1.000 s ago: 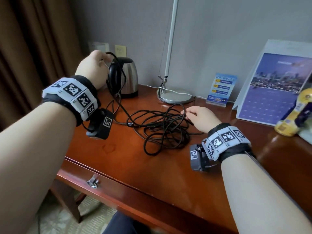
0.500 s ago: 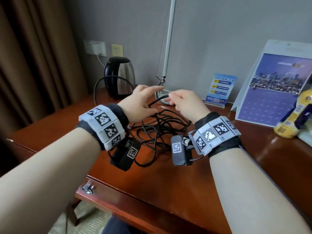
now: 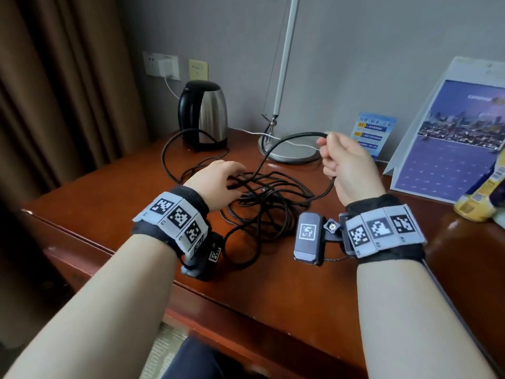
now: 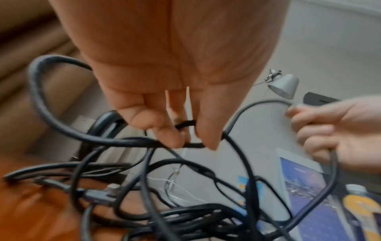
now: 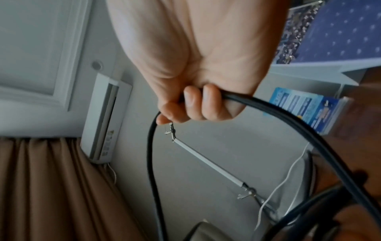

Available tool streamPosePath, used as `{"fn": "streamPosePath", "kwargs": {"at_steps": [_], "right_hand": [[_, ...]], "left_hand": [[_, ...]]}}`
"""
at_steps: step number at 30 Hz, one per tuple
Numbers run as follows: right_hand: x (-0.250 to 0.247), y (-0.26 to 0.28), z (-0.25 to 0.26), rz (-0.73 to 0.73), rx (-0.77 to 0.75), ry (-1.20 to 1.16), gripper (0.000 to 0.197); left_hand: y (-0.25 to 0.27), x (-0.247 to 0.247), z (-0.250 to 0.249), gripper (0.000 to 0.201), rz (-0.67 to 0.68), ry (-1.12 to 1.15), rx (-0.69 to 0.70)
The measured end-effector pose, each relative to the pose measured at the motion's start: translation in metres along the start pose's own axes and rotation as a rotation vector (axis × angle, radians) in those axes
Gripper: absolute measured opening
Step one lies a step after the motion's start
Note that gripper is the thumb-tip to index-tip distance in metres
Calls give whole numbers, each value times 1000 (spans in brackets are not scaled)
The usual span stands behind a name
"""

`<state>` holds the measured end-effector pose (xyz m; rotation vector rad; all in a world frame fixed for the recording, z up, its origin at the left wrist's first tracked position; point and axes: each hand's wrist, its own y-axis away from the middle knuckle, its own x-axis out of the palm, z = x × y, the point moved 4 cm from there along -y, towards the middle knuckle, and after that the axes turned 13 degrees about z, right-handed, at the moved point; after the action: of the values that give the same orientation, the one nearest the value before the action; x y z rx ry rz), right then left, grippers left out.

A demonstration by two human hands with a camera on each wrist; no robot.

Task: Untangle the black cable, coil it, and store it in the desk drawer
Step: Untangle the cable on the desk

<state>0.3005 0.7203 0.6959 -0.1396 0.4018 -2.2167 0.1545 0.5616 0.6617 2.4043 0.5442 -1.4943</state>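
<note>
The black cable [image 3: 269, 212] lies in a tangled heap on the wooden desk [image 3: 114, 192], with one loop reaching back toward the kettle. My left hand [image 3: 221, 181] is low on the heap's left side. In the left wrist view its thumb and fingers [image 4: 164, 135] pinch a strand of the cable [image 4: 103, 140]. My right hand [image 3: 345, 165] is raised to the right of the heap, fist closed round another strand that arcs down into the tangle. The right wrist view shows those fingers [image 5: 195, 104] curled round the cable [image 5: 292, 125]. The drawer front is hidden under my arms.
A steel kettle [image 3: 205, 113] stands at the back left and a lamp base [image 3: 289, 153] with a white cord behind the heap. A blue card [image 3: 373, 135], a calendar [image 3: 451, 151] and a yellow bottle [image 3: 482, 198] fill the right. Curtains [image 3: 54, 91] hang at the left.
My hands have drawn apart. The right hand moved right and up, pulling a strand out; the left hand came from near the kettle down onto the heap.
</note>
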Motion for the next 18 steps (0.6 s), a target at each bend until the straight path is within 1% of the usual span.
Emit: {"fn": "streamPosePath", "kwargs": {"at_steps": [1,3,4,5,6,8,9,10,11,12,14,15,16,18], "right_hand": [[3,2,4,19,-25,-75,30],[5,3,9,22,-54,-215,30],[4,3,10,-4,-55,-230,31],[2,4,11,-55,-44,-139,31],[-1,5,13,-121,-10,83,32],[-5,8,17,-271,88,734,27],[-1,11,21,-310,128,1036,25],[8,13,24,-279,111,1245,28],[20,15,25,-194,53,1358,33],[34,16,24,-78,-15,1422,37],[59,14,13,181,-117,1495,37],[67,12,6,294,-119,1498,34],[72,10,0,385,-75,1480,31],[75,7,-8,508,67,1381,27]], "left_hand": [[1,2,2,47,-20,5,-7],[3,4,5,39,-49,-7,-35],[3,3,8,33,-66,-3,-58],[4,1,8,28,-78,-1,-82],[6,-1,9,26,-88,-7,-99],[7,-3,6,25,-81,-29,-100],[8,-3,4,26,-73,-37,-92],[8,-3,1,27,-68,-46,-79],[7,-3,-2,28,-60,-61,-69],[7,-2,-5,29,-53,-77,-63],[6,-4,-9,28,-60,-82,-54],[7,-6,-10,27,-72,-70,-43],[9,-8,-11,26,-90,-63,-31],[12,-12,-13,24,-122,-59,-15]]}}
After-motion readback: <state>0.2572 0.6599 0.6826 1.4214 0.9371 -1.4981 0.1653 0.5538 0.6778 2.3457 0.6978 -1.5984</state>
